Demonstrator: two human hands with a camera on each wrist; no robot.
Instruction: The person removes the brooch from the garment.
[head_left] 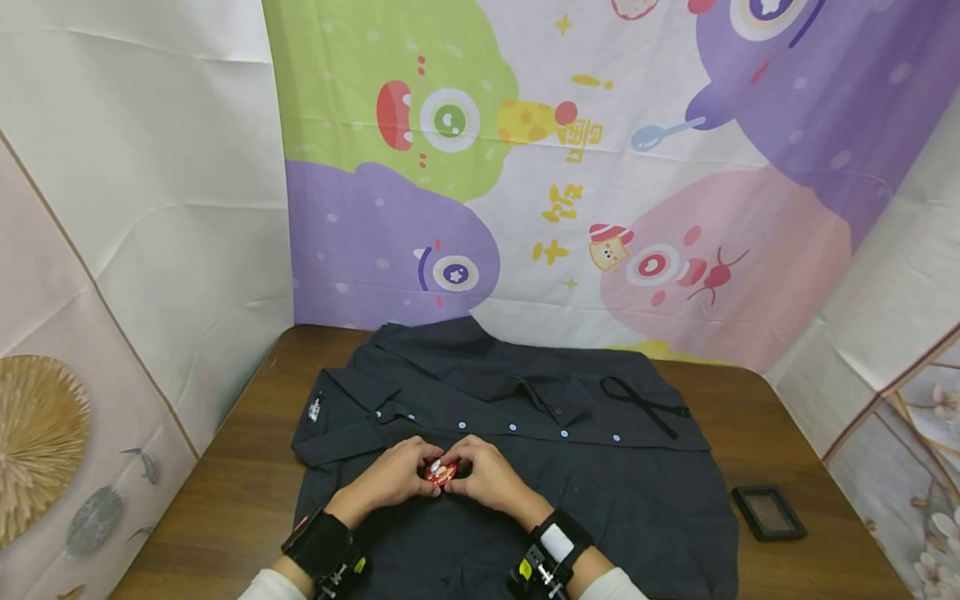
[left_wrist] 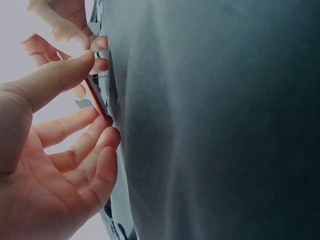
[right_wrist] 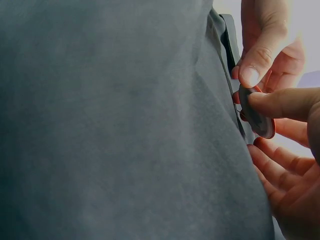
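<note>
A round red badge [head_left: 441,472] with a picture on its face is held between both hands over a dark shirt [head_left: 600,508]. My left hand [head_left: 397,477] pinches its left side, thumb against the fingers. On the opposite side my right hand [head_left: 489,477] pinches it too. Edge-on in the left wrist view, the badge [left_wrist: 97,97] shows a thin wire-like pin near its top. The right wrist view shows the badge's dark back [right_wrist: 256,117], tilted close to the shirt cloth. Whether the pin touches the cloth I cannot tell.
The shirt lies spread over a brown wooden table [head_left: 225,467], with a row of light buttons [head_left: 512,427] across it. A thin black strap [head_left: 645,402] lies on its upper right. To the right sits a small black square frame [head_left: 768,512]. A cartoon cloth [head_left: 525,300] hangs behind.
</note>
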